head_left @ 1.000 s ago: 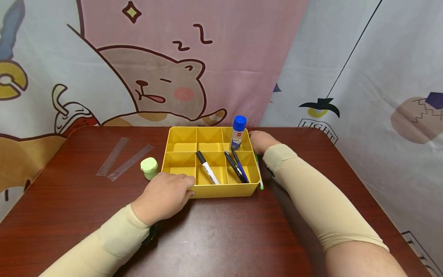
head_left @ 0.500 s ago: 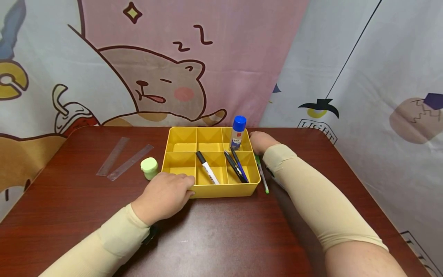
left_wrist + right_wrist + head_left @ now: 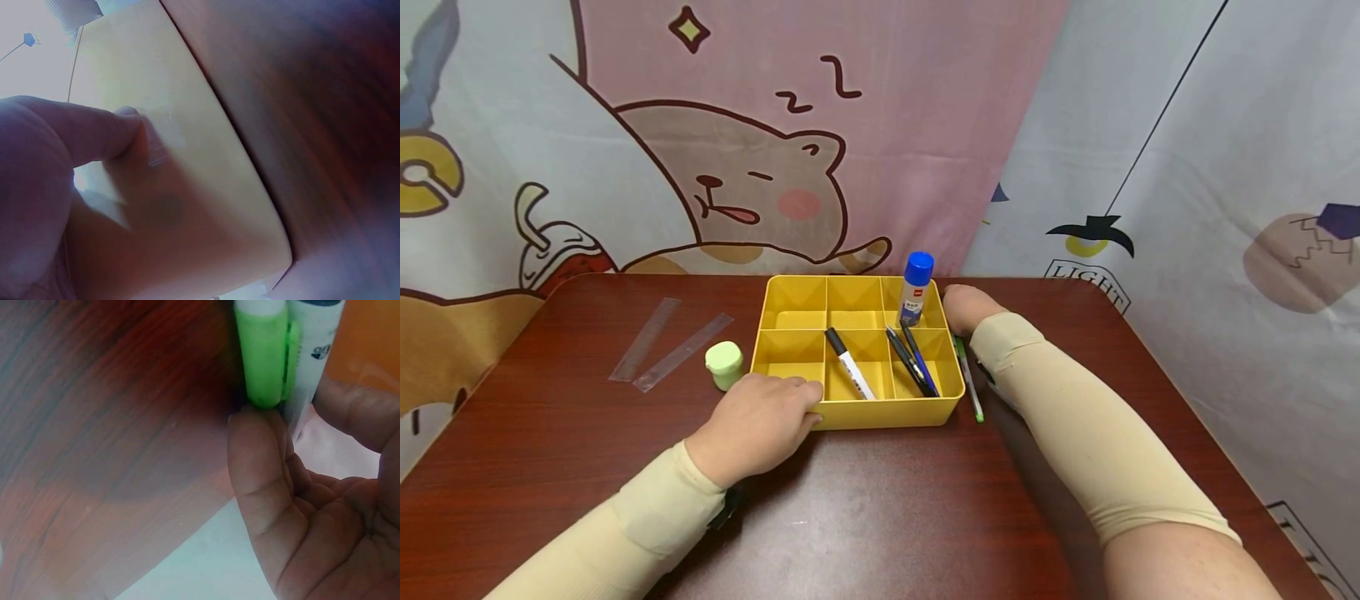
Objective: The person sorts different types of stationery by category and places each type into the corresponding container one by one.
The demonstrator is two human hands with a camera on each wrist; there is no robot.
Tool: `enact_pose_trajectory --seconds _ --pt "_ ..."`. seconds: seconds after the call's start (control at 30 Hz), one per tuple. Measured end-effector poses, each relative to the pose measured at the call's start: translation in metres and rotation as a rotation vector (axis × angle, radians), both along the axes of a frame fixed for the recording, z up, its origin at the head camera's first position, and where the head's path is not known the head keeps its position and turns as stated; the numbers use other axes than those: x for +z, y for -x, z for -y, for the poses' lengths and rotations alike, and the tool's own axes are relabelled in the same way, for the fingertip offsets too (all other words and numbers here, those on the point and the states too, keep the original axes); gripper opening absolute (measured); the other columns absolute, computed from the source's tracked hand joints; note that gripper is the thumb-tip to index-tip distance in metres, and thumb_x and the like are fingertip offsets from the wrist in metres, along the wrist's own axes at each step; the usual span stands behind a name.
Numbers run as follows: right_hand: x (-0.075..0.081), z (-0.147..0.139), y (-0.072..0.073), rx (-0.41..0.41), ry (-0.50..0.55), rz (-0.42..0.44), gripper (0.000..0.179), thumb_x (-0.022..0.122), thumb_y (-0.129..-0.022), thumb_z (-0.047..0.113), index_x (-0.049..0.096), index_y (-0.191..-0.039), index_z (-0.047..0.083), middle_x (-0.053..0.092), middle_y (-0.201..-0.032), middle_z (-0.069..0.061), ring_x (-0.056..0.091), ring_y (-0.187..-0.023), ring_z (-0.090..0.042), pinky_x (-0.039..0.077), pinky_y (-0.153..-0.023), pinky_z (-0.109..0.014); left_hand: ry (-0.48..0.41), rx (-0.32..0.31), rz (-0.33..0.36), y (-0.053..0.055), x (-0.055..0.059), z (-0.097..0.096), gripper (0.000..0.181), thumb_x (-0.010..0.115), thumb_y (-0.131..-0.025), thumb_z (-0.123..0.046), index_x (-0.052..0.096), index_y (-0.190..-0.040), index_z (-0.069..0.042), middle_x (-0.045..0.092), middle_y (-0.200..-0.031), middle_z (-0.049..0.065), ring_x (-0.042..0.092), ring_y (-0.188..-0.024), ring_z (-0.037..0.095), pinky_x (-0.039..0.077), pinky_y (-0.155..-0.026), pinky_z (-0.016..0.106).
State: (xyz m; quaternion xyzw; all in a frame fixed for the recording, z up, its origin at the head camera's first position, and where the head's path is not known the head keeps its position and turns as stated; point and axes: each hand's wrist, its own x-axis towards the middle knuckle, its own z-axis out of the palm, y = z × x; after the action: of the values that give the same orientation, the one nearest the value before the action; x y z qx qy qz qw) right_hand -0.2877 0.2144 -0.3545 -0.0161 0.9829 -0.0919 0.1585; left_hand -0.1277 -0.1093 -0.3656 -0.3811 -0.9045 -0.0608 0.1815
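Yellow box on surface, part full. Done, by looks: glue stick, black-capped marker, two pens inside. Likely to do: two clear rulers, green tub, green pen. Left hand gripping box front; right hand pinching white pen beside box.

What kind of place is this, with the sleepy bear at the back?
Probably a desk spot indoors, maybe for writing: there's a table, a yellow tray with pens in it, and a cartoon cloth behind.
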Motion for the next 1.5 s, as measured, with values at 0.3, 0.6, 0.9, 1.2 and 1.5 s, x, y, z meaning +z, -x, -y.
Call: enact_pose_trajectory --seconds 0.3,0.6,0.9,1.2,1.5 --pt "0.001 -0.001 0.001 -0.008 -0.025 -0.030 0.028 0.062 -0.099 0.017 0.066 -0.118 -0.003 0.070 -0.107 -0.019 0.066 -0.092 -0.031 0.058 -0.096 -0.046 0.001 0.003 0.005 0.000 0.000 0.000 0.037 0.086 -0.082 -0.023 0.050 -0.074 -0.018 0.049 -0.062 -0.007 0.053 -0.051 0.016 0.036 -0.048 0.031" --pt "-0.001 -0.004 0.005 -0.050 0.005 -0.078 0.034 0.060 -0.099 0.012 0.060 -0.127 -0.006 0.069 -0.118 -0.021 0.066 -0.099 -0.032 0.057 -0.101 -0.046 0.008 0.007 0.007 0.000 0.000 0.000 0.037 0.086 -0.082 -0.024 0.051 -0.075 -0.018 0.049 -0.062 -0.007 0.053 -0.052 0.016 0.037 -0.049 0.031" --pt "0.008 -0.003 0.000 -0.082 0.052 -0.091 0.059 0.056 -0.098 0.010 0.042 -0.153 -0.006 0.057 -0.148 -0.026 0.064 -0.122 -0.036 0.049 -0.112 -0.051 0.009 0.012 0.006 -0.001 0.001 0.000 0.037 0.086 -0.082 -0.023 0.051 -0.074 -0.018 0.049 -0.062 -0.006 0.053 -0.052 0.016 0.036 -0.049 0.031" --pt "0.013 -0.004 0.000 -0.115 0.131 -0.122 0.066 0.059 -0.097 0.010 0.035 -0.158 -0.002 0.056 -0.148 -0.026 0.062 -0.123 -0.037 0.048 -0.113 -0.053 0.014 0.012 0.013 -0.001 0.001 0.000 0.037 0.086 -0.082 -0.024 0.051 -0.075 -0.018 0.048 -0.062 -0.007 0.053 -0.052 0.016 0.037 -0.049 0.032" --pt "0.018 -0.003 -0.004 -0.152 0.205 -0.160 0.060 0.062 -0.098 0.009 0.040 -0.153 0.000 0.062 -0.139 -0.024 0.065 -0.117 -0.036 0.052 -0.108 -0.054 0.025 0.020 0.028 0.000 0.001 -0.001 0.036 0.086 -0.083 -0.026 0.052 -0.075 -0.018 0.049 -0.063 -0.007 0.056 -0.054 0.016 0.040 -0.050 0.032"
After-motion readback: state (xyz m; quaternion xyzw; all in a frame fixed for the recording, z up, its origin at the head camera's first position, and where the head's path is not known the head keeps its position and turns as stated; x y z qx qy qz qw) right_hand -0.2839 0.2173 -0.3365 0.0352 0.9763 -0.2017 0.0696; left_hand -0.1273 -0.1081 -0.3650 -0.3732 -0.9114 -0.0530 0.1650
